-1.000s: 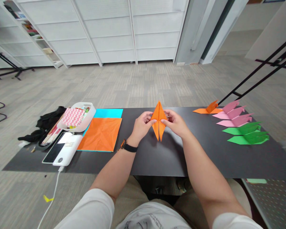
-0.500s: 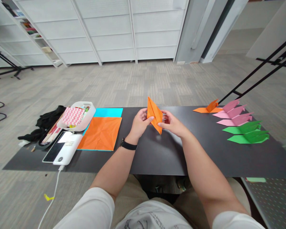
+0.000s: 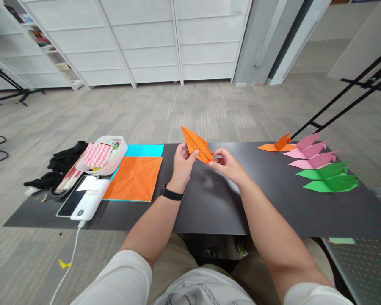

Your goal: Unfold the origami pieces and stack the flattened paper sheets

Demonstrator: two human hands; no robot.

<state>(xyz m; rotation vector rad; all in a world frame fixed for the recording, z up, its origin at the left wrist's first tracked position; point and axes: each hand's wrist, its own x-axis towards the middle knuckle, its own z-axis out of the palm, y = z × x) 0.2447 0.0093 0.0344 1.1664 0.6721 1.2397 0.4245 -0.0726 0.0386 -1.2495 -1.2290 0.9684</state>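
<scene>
Between my two hands, above the dark table (image 3: 216, 203), is a folded piece of orange origami paper (image 3: 197, 143), shaped like a long diamond with a crease down its middle. One point tilts up and to the left; the other end lies by my right fingertips. My left hand (image 3: 182, 163) grips its left edge, thumb on top and fingers behind. My right hand (image 3: 227, 163) pinches the lower right tip between thumb and fingers.
On the left lie orange paper sheets (image 3: 133, 178) over blue ones (image 3: 146, 150), a white basket (image 3: 122, 150), a white power bank (image 3: 90, 199) with a cable, and black cloth (image 3: 66, 156). Folded orange (image 3: 274, 147), pink (image 3: 314, 160) and green (image 3: 332, 184) paper birds line the right.
The orange folded paper has turned counterclockwise, its upper point swinging left. Both hands stay on it, the left a little further left and the right now at its lower tip.
</scene>
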